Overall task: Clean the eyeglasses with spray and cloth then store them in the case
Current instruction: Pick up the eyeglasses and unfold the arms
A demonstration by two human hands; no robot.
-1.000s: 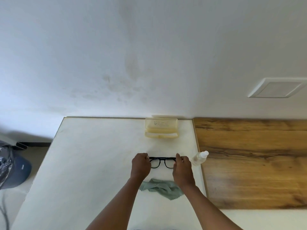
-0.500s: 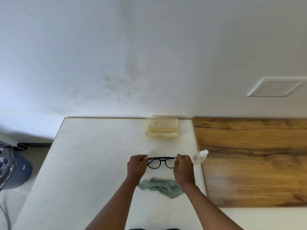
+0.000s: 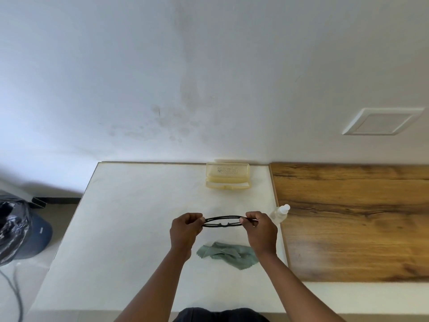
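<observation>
Black-framed eyeglasses [image 3: 222, 221] hang above the white table [image 3: 130, 228], tilted almost flat so the lenses show edge-on. My left hand [image 3: 185, 230] pinches their left end and my right hand [image 3: 261, 231] pinches their right end. A crumpled grey-green cloth [image 3: 226, 254] lies on the table just below the glasses, between my wrists. The small clear spray bottle [image 3: 279, 213] stands right of my right hand at the table's right edge. An open, pale yellow translucent case [image 3: 228, 175] sits at the far edge against the wall.
A wooden surface [image 3: 359, 219] adjoins the table on the right. A white wall rises behind the table. On the floor to the left stand a dark blue bin with a black bag [image 3: 16, 231] and some cables [image 3: 14, 291].
The glasses have tipped from facing me to lying nearly flat between my hands. Both hands kept their hold and stayed in about the same place.
</observation>
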